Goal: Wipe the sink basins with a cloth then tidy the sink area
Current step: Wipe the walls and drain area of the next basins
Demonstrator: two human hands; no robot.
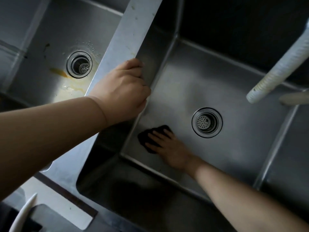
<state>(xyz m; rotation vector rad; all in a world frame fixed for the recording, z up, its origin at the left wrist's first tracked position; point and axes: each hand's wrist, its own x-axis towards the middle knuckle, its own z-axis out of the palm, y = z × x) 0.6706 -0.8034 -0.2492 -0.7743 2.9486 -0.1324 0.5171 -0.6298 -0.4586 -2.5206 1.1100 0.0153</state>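
A person leans over a steel double sink, the left hand [122,87] clasped around the divider [133,30] between the 2 basins. The right hand [168,148], fingers spread flat, presses a dark cloth [147,136] against the floor of the right basin [234,91], near its drain [207,122]. Yellowish residue [61,73] marks the left basin [50,39].

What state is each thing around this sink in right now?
Left basin: stained yellow-brown beside its drain.
Right basin: looks free of stains.
Dark cloth: flat on the right basin floor.
Right hand: spread flat on the cloth.
Left hand: gripping the divider.
Hose: hanging over the right basin, no water visible.
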